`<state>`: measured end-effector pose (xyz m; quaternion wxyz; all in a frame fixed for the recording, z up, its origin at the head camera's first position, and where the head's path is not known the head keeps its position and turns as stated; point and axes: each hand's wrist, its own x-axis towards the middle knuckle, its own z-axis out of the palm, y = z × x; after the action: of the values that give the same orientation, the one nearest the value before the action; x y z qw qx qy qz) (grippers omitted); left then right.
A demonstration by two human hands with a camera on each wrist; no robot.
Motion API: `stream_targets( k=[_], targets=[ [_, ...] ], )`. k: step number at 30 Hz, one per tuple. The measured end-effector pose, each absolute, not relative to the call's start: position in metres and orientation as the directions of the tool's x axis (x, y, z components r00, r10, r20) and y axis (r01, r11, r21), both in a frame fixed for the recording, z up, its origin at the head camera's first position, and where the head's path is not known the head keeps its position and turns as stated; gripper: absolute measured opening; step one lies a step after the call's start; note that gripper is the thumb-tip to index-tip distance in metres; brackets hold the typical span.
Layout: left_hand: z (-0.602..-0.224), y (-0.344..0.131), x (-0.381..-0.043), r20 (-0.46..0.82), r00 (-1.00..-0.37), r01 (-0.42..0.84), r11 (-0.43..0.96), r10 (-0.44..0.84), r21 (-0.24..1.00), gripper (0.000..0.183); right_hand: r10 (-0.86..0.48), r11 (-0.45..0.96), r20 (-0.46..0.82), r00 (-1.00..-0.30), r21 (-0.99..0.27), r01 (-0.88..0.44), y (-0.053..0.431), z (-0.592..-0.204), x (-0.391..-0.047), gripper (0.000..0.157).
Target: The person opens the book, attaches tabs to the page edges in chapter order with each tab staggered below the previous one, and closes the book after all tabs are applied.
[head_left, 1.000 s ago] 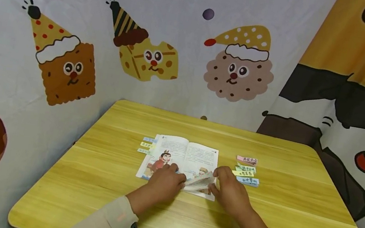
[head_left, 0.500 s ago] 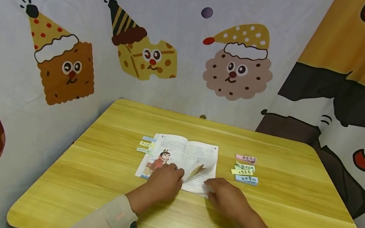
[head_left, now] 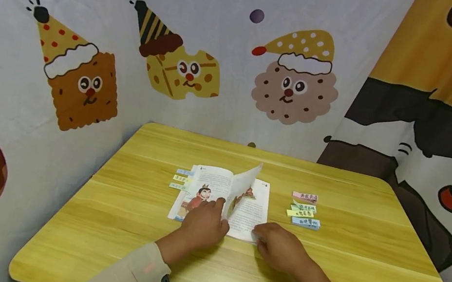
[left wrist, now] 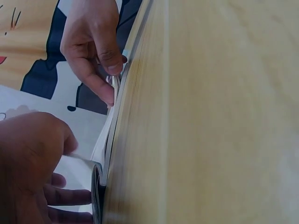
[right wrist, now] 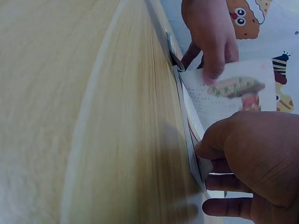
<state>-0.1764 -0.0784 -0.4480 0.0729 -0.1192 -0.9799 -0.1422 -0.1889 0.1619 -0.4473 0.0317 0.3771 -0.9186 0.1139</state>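
An open illustrated book (head_left: 210,183) lies on the table, with one leaf (head_left: 244,183) standing up near its spine. My left hand (head_left: 205,221) rests on the lower left page, fingers extended, its thumb at the foot of the raised leaf. In the left wrist view, those fingers (left wrist: 70,197) lie straight against the page. My right hand (head_left: 282,246) pinches the book's lower right corner between thumb and finger. The right wrist view shows the right thumb (right wrist: 210,142) on the page edge and the raised leaf's printed picture (right wrist: 236,87).
Blue, yellow and green paper tabs (head_left: 181,179) with handwriting stick out at the book's left edge. Several more handwritten strips (head_left: 305,221) lie on the wooden table (head_left: 352,240) to the right. A cartoon-printed curtain (head_left: 219,125) hangs behind the table.
The right hand has moved down and left to the book's lower right corner. The leaf it held has been released and now stands upright by the spine. The left hand stays nearly in place.
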Motion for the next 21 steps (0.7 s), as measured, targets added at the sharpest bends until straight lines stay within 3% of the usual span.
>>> stream_targets(
  k=[4, 12, 21],
  targets=[
    [-0.4496, -0.0782, -0.1782, 0.176, -0.969, 0.221, 0.931, 0.175, 0.292, 0.062, -0.686, 0.691, 0.145, -0.713, -0.176, -0.701, 0.1619, -0.4482, -0.1898, 0.027],
    [-0.4459, -0.0825, -0.1785, 0.200, -0.976, 0.157, 0.905, 0.082, 0.395, 0.068, -0.684, 0.691, 0.151, -0.714, -0.180, -0.700, 0.1618, -0.4474, -0.1898, 0.025],
    [-0.4486, -0.0878, -0.1770, 0.328, -0.945, 0.092, 0.960, 0.001, 0.263, 0.089, -0.696, 0.678, 0.159, -0.700, -0.177, -0.714, 0.1616, -0.4462, -0.1898, 0.022]
  ],
)
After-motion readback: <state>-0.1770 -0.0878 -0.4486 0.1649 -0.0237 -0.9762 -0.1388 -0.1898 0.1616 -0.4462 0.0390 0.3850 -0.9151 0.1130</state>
